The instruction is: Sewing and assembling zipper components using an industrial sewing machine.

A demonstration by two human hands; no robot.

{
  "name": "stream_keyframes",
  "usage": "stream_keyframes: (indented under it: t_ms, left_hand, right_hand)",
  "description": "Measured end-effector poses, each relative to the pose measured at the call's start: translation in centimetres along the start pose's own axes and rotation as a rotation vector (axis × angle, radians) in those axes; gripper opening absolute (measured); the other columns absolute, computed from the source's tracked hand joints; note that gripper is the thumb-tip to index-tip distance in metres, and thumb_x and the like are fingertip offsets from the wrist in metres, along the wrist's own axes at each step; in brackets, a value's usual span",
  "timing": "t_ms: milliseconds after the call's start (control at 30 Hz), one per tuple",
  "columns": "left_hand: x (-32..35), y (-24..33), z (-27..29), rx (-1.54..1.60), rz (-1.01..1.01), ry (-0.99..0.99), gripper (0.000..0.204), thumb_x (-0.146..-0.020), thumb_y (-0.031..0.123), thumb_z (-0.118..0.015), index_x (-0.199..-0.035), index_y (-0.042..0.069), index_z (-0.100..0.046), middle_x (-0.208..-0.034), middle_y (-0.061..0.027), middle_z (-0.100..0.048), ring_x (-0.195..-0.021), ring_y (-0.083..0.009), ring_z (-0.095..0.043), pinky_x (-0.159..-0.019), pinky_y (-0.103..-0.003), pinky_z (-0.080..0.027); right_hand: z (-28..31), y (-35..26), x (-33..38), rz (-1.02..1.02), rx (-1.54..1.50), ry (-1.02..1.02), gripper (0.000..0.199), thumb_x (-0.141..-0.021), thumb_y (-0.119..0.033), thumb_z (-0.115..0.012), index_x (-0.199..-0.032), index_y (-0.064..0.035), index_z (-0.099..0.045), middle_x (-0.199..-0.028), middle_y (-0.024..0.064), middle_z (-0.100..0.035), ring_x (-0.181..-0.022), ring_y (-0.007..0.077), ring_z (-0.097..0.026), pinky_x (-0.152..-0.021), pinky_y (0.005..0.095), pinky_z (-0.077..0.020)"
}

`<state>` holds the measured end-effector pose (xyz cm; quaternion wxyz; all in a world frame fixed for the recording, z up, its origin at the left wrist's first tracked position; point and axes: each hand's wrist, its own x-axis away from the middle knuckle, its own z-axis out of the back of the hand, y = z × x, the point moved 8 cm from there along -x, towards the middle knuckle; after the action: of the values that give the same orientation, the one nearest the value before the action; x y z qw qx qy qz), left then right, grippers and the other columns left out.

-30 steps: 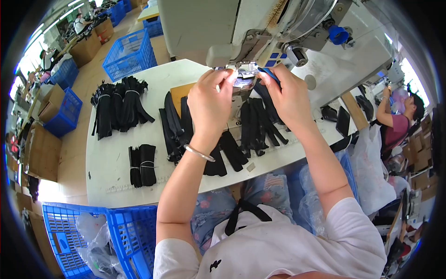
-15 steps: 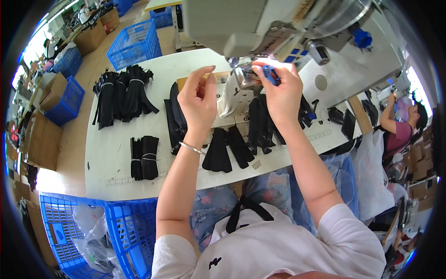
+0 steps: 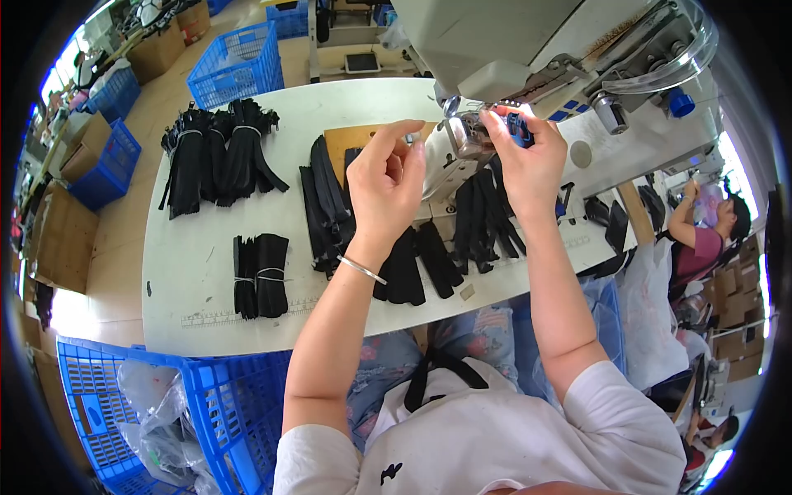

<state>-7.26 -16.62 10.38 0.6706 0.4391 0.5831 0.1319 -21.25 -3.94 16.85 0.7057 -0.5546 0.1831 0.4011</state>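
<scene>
Two bare forearms (image 3: 334, 346) extend from the lower edge over flowered trousers (image 3: 487, 330), with a bangle (image 3: 363, 270) on the left wrist. Beside the seat, on the left, a blue basket (image 3: 191, 384) holds crumpled clear plastic (image 3: 148, 392); its place next to the table edge probably allows easy reach from the chair. On the white table (image 3: 194, 264), a small bundle (image 3: 272, 285) of black fabric is bound at mid-length by a pale tie, which likely prevents the pieces from spreading. Loose black strips (image 3: 404, 272) lie in groups between and beside the wrists, around the base of the sewing machine (image 3: 470, 33), presumably so that single pieces are within reach. The left hand (image 3: 386, 177) is raised just left of the machine's metal arm (image 3: 462, 144), fingers loosely curled, with a narrow gap between thumb and forefinger; no item is visible in it. The right hand (image 3: 532, 157) is narrowed around a small blue tool (image 3: 518, 130), directly beside the metal arm and under the machine head; the grip near the fingertips appears suited to fine control. The tool's working end cannot be made out. Toward the table's far left, large tied bundles (image 3: 190, 165) lie apart from the loose strips, apparently to leave room around the machine. Beyond, a blue crate (image 3: 235, 78) stands on the floor; at far right, a co-worker (image 3: 705, 243) raises an arm.
</scene>
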Motion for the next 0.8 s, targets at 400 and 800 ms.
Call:
stream_keyframes:
  t_ms: [400,800]
  left_hand:
    - [-0.1,-1.5,-0.1,0.192,0.151,0.026,0.015,-0.085,0.005,-0.061,-0.099,0.003,-0.063,-0.06,0.0034,-0.047,-0.05,-0.0029,-0.036,-0.047,-0.02,-0.029]
    - [0.0,4.2,-2.3,-0.341,-0.206,-0.002,0.023,-0.077,0.006,-0.068,-0.098,0.01,-0.064,-0.066,-0.0029,-0.059,-0.051,-0.016,-0.055,-0.048,-0.027,-0.042]
  right_hand:
    - [-0.5,0.3,-0.4,-0.001,-0.053,-0.056,0.024,-0.079,-0.021,-0.074,-0.085,0.0009,-0.068,-0.056,0.0005,-0.044,-0.055,0.0094,-0.036,-0.052,0.0271,-0.0319]
    - [-0.5,0.9,-0.9,-0.088,0.029,-0.153,0.044,-0.075,-0.034,-0.076,-0.065,0.0055,-0.059,-0.057,0.0123,-0.054,-0.053,0.0185,-0.048,-0.054,0.0338,-0.04]
